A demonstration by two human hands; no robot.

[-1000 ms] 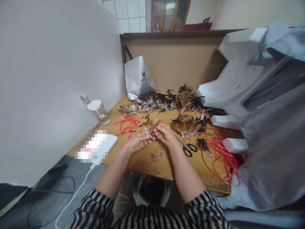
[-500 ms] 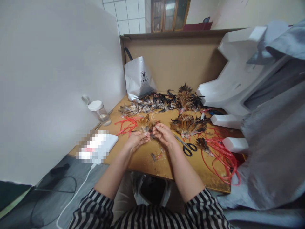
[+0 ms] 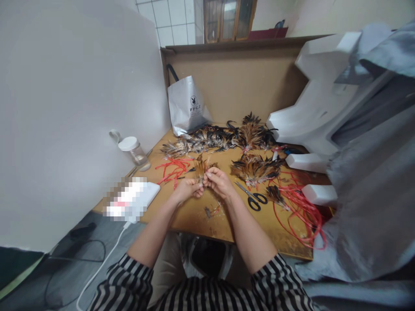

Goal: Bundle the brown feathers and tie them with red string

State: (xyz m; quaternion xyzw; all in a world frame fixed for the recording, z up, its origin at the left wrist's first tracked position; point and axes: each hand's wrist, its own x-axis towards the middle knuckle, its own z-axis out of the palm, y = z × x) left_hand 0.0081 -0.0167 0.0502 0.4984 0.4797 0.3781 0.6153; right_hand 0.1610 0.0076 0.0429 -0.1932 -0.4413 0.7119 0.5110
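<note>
My left hand (image 3: 190, 188) is closed in a pinch around the base of a small bunch of brown feathers (image 3: 201, 167), whose tips fan upward. Close against it, my right hand (image 3: 218, 180) pinches at the bunch's right side; whatever lies between its fingertips is too small to make out. Red plastic strips (image 3: 173, 168) lie just left of the bunch. To the right is a pile of brown and black feathers (image 3: 256, 169), with black-handled scissors (image 3: 254, 199) below it. Feather scraps (image 3: 212, 211) are scattered on the table nearer to me.
Longer feather piles (image 3: 210, 139) line the back of the table, before a silver bag (image 3: 187, 106). A clear jar with a white lid (image 3: 134, 153) and a white device on a cable (image 3: 151, 193) stand left. Red strips (image 3: 301, 207) and white foam (image 3: 308, 112) occupy the right.
My right hand has moved slightly left, closer to my left hand and against the feather bunch. The bunch now stands more upright. The view has shifted slightly.
</note>
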